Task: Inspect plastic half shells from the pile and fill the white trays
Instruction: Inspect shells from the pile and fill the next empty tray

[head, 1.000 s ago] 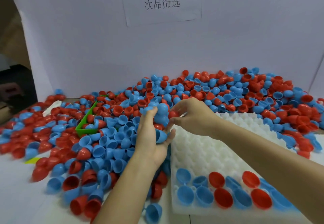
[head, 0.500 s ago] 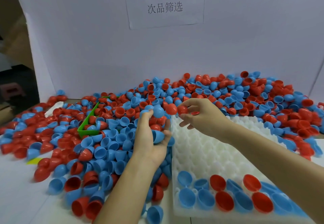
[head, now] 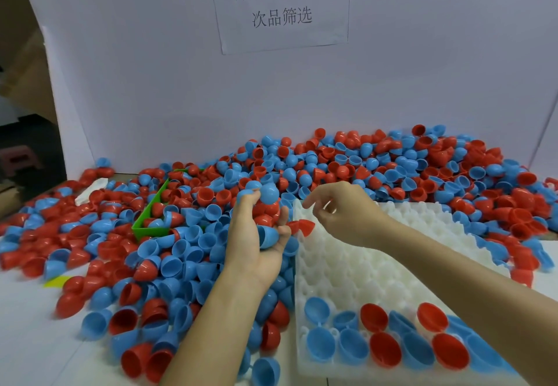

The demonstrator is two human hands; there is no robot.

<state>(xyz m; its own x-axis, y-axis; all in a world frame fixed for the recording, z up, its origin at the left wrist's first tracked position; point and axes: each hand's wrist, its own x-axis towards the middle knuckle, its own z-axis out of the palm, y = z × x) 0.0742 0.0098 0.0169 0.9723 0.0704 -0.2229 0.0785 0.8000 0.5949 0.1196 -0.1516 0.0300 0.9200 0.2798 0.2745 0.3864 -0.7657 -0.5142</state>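
- A white backboard (head: 151,84) with a paper sign (head: 280,5) was seen closing off the far edge.
- The pile of half shells (head: 377,168), red and blue, was spread against it and down the left side.
- The white tray (head: 347,265) was set at the near right; only its nearest two rows were filled, open sides up.
- A green bin (head: 149,228) was half buried in the pile.
- Several shells were cupped in the left hand (head: 256,240), fingers curled round them.
- The right hand (head: 341,213) was held loosely spread over the tray's far left corner, nothing gripped; a red shell (head: 305,226) was seen just below it.
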